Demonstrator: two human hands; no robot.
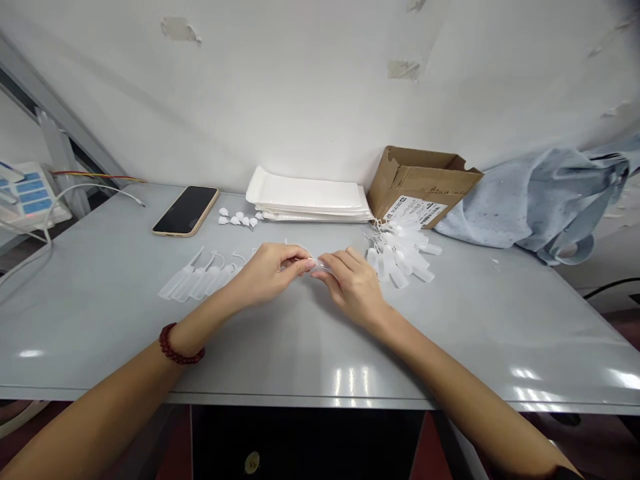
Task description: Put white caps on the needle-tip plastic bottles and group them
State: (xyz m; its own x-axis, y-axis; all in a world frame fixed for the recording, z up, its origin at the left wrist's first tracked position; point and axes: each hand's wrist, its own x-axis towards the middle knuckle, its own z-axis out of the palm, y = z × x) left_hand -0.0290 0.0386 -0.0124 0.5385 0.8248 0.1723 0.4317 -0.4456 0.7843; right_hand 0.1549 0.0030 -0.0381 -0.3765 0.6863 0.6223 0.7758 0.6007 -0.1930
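Observation:
Over the middle of the table, my left hand [270,272] and my right hand [354,285] meet fingertip to fingertip. Both pinch a small translucent plastic piece [320,266], mostly covered by the fingers. To the left of my left hand lies a row of flat translucent plastic sleeves [193,283], some with thin looped tails. Just beyond my right hand, a fanned pile of similar frosted sleeves [403,257] has thin strings gathered at its back. Several small white teardrop-shaped pieces [239,219] lie behind my left hand.
A stack of white padded envelopes [310,197] rests against the wall beside an open cardboard box [430,183]. A phone [187,210] and a white cable [95,187] are on the left. Light blue fabric [530,200] drapes over the right back. The grey table [280,360] ends at a front edge beneath my forearms.

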